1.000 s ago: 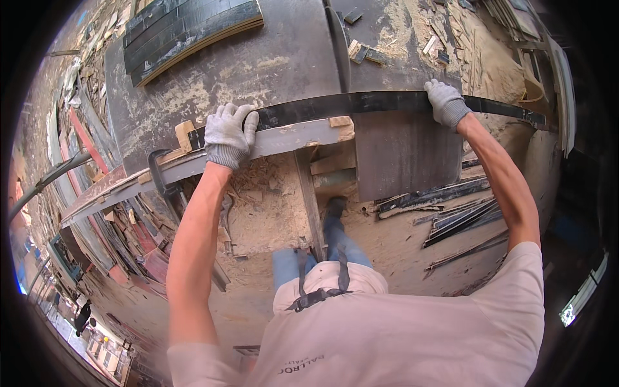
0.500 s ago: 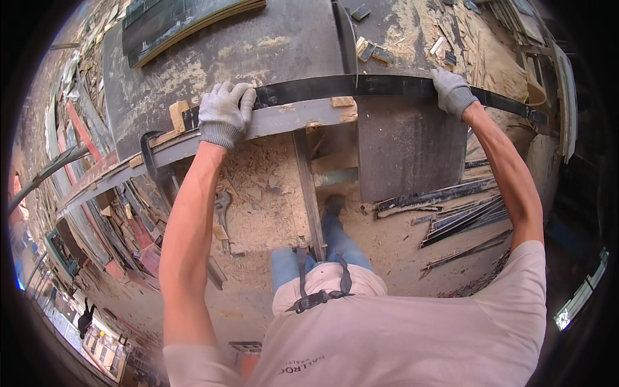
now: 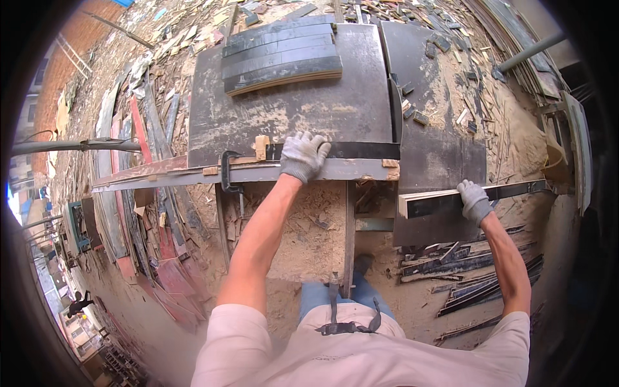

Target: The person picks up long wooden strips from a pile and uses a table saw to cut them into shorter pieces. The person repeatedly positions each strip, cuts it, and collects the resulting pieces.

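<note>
My left hand (image 3: 305,156), in a grey work glove, is closed over a black-faced plywood strip (image 3: 364,151) lying along a long grey fence bar (image 3: 342,169) on the worktable. Its fingers curl over the strip's far side. A small wooden block (image 3: 261,147) stands at the strip's left end, beside a black clamp (image 3: 226,171) on the bar. My right hand (image 3: 474,201), gloved alike, grips another length of black-faced plywood strip (image 3: 433,204) over the table's near right part. Pale layers show along this piece's top and left end. Its underside contact is hard to tell.
Several black-faced strips (image 3: 280,58) lie stacked on the dark tabletop (image 3: 361,84). A narrow dark gap (image 3: 389,64) splits the table. Offcuts (image 3: 442,44) and sawdust litter the right side. More strips (image 3: 496,277) lie on the ground near my right; long boards (image 3: 119,213) lie left.
One black strip ran beneath both hands; now two separate lengths show. My right hand has drawn its piece nearer to me, away from the fence line. The head view has shifted.
</note>
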The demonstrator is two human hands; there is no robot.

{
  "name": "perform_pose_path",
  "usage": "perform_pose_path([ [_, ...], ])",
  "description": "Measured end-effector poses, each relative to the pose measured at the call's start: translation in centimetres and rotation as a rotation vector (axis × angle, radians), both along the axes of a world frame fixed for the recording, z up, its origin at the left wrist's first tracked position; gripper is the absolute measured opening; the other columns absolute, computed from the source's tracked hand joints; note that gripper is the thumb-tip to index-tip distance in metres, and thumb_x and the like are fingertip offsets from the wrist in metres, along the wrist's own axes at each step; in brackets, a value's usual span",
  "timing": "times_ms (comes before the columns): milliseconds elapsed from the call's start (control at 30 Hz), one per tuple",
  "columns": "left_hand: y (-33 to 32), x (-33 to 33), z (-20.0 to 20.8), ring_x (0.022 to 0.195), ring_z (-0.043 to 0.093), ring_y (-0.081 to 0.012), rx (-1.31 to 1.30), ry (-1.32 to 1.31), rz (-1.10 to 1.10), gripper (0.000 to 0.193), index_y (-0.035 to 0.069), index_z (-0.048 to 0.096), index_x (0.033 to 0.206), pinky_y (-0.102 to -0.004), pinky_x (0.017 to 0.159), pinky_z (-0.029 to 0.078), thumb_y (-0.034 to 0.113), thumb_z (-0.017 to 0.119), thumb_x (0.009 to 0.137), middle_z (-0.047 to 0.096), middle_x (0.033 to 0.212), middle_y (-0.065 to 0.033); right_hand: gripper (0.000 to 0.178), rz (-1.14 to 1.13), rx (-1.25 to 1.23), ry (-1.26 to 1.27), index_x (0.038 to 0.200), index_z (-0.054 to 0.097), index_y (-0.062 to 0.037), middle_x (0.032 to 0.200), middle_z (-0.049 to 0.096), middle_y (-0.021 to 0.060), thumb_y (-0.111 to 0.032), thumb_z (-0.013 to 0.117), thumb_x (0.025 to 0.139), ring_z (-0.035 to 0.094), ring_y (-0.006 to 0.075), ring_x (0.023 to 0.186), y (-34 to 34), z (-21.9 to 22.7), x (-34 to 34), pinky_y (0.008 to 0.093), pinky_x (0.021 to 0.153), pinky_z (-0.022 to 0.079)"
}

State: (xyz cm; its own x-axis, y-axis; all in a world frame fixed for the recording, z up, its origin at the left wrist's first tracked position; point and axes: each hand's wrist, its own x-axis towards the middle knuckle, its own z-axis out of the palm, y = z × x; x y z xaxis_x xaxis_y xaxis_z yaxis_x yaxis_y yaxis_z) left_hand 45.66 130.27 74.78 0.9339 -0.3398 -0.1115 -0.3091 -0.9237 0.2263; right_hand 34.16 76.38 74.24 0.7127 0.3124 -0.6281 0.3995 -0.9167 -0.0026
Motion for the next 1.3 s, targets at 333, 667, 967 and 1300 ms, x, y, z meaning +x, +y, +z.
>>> perform_pose_path([
  [333,-0.3,8.8,2.6,0.131,0.054,-0.0424,0.102,0.849,-0.118,0.079,0.007,0.071,0.128,-0.0486,0.111,0.044,0.064,0.072,0.074,0.060,0.134,-0.0254,0.049,0.098,0.350,0.024,0.109,0.058,-0.0067,0.102,0.059,0.0146,-0.001,0.071,0.062,0.061,0.0367,0.101,4.7,8.0,14.2,0.0451,0.087,0.051],
  [667,0.5,16.3,0.5,0.099,0.068,-0.0286,-0.656,0.474,0.767,0.059,0.006,0.065,0.117,-0.0403,0.091,0.055,0.029,0.095,0.072,0.070,0.108,-0.0117,0.059,0.163,0.435,-0.028,0.110,0.058,-0.0079,0.103,0.059,0.0142,-0.021,0.089,0.061,0.062,0.0355,0.103,6.7,3.1,35.4,0.0436,0.090,0.052],
  [967,4.2,15.3,-8.4,0.105,0.059,-0.0237,-1.329,0.363,2.021,0.087,-0.003,0.058,0.130,-0.0409,0.091,0.052,0.052,0.095,0.074,0.063,0.128,-0.0133,0.058,0.255,0.388,0.044,0.114,0.058,-0.0051,0.106,0.058,0.0158,-0.010,0.083,0.062,0.060,0.0370,0.105,9.8,-0.2,45.1,0.0440,0.089,0.052],
  [1300,2.2,18.3,-6.5,0.134,0.050,-0.0347,-1.348,0.565,2.075,0.073,0.004,0.048,0.149,-0.0561,0.104,0.057,0.051,0.070,0.098,0.051,0.149,-0.0152,0.054,0.221,0.351,0.048,0.111,0.057,-0.0067,0.107,0.057,0.0154,-0.009,0.082,0.064,0.060,0.0370,0.108,11.2,0.6,44.4,0.0437,0.091,0.052],
])
